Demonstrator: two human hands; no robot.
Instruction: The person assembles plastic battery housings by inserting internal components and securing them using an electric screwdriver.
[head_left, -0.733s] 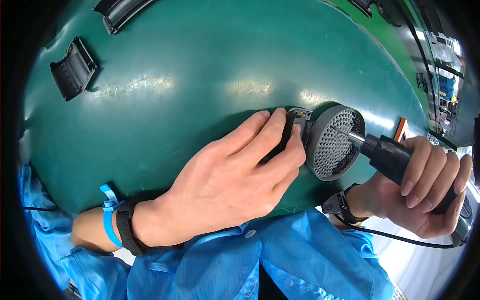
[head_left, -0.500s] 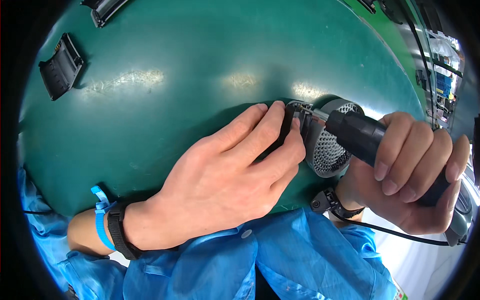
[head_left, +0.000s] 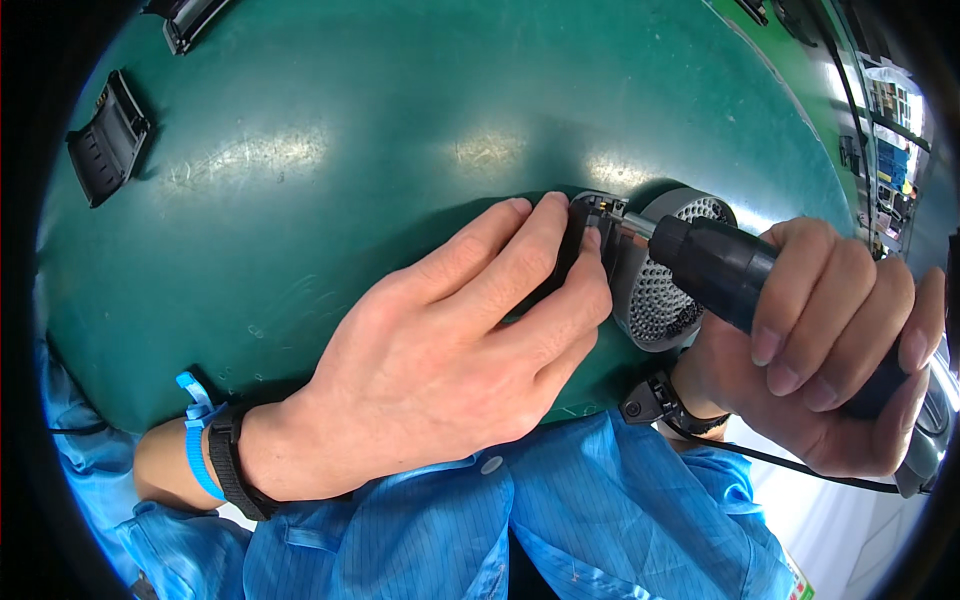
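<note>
My left hand is closed around a small black plastic housing, with fingers along its far side and a fingertip on its inner face. Small metal parts show at the housing's top end; the rest is hidden under the hand. My right hand grips a black electric screwdriver, held tilted and pointing left. Its metal bit reaches the top end of the housing. Right behind the bit stands a round grey holder with a perforated face and many small holes, some filled with dark bits, perhaps screws.
Two other black plastic housings lie on the green table: an open one at the left and another at the far left edge. A black cable runs from my right wrist strap. Shelves with goods stand at the far right.
The view has shifted slightly, so the housings at the left sit a little farther left. The screwdriver bit sits slightly farther right against the housing's end; both hands keep their grip.
</note>
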